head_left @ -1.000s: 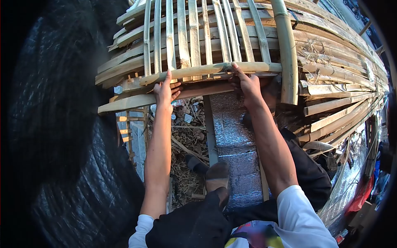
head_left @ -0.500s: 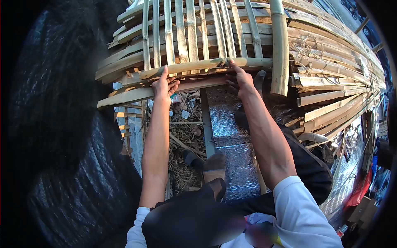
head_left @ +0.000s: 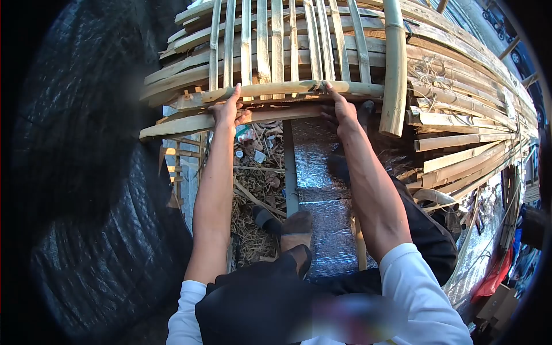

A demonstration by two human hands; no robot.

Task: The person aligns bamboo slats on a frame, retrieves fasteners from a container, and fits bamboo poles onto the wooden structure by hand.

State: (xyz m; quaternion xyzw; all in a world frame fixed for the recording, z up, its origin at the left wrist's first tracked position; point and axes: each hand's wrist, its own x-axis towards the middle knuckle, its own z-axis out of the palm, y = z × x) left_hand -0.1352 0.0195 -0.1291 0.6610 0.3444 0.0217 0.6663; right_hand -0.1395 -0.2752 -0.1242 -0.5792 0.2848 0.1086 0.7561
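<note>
A bamboo slat panel (head_left: 277, 49) with upright strips spans the top middle of the view, its near edge a crosswise bamboo rail (head_left: 273, 89). Gripping that rail on its left part is my left hand (head_left: 227, 110), thumb on top and fingers curled beneath. My right hand (head_left: 345, 115) clasps the same rail further right, its thumb near a knot; its fingers are partly in shadow. Just below lies another bamboo strip (head_left: 178, 126), pointing out to the left. A thick bamboo pole (head_left: 393, 75) stands against the panel's right end.
Stacked bamboo slats (head_left: 460, 106) fan out to the right. Black plastic sheeting (head_left: 86, 230) hangs at left. Under my arms are a silvery foil sheet (head_left: 325, 230), dry straw and litter (head_left: 259, 178), and my feet (head_left: 296, 230). A red bag (head_left: 494, 276) lies at lower right.
The whole scene has shifted slightly right in view as my head turned. Both hands keep their hold on the rail, which sits about level as before.
</note>
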